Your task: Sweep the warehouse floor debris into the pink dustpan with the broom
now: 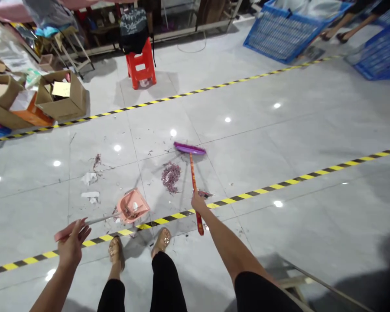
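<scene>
My right hand (198, 202) grips the red handle of a broom (193, 177), whose purple head (190, 149) rests on the grey tiled floor ahead. My left hand (72, 242) is closed around the pink grip of a long-handled pink dustpan (132, 206), which sits on the floor with some scraps in it. A pile of pinkish debris (170, 175) lies between the broom head and the dustpan. White paper scraps (89, 177) lie to the left. My sandalled feet (139, 247) stand on a yellow-black tape line.
Open cardboard boxes (62, 95) sit at the far left behind a second tape line. A red plastic stool (141, 65) holding a dark bag stands at the back. Blue crates (286, 30) lie at the upper right, where another person's legs (341, 26) pass.
</scene>
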The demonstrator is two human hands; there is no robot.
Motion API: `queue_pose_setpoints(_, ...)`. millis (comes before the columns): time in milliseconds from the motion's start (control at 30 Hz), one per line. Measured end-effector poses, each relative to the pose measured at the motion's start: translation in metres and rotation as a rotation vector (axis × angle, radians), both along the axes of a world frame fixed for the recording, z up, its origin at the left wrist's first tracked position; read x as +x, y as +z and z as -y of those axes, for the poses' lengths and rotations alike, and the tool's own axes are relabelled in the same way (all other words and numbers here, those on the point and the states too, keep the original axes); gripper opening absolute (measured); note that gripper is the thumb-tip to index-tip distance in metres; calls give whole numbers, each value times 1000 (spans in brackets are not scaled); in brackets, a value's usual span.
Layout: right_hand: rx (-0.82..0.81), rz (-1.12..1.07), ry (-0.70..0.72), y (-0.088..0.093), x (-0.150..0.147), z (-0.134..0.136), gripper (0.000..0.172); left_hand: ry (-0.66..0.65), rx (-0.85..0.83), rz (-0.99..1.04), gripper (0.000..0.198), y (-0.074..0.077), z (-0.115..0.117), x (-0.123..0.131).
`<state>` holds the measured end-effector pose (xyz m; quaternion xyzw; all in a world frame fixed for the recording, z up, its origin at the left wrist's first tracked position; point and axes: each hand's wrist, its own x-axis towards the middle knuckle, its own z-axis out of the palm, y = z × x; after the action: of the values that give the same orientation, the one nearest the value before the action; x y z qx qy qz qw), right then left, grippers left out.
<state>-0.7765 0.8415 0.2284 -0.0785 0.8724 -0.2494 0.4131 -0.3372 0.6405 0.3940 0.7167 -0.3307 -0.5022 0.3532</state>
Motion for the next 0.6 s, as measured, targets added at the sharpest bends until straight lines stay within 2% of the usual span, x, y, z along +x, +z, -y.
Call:
queue_pose_setpoints(100,120,26,126,46,72,-60,67,13,24,-57,33,0,9,-15)
queue_pose_setpoints(200,162,74,196,100,137,-115,64,-31,18,-109,43,-2,19,-30)
queue_pose_setpoints(267,167,140,168,134,174,-146,62,-78,17,-105,48,-3,26,-40)
queue_pose_setpoints(367,156,275,-62,175,220,-188,62,-174,19,-86,50,-3,36,-54)
queue_pose_setpoints(467,88,306,-335,200,248,-217,64,-255,9,-74,50,-3,42,-67)
queue_pose_setpoints(533,83,246,-470,206,247,-227,61,-310,0,-61,48,-2,43,-75)
queue_pose_setpoints(600,118,163,-562,203,226,-233,50,-372,-1,-54,47,-1,41,-78)
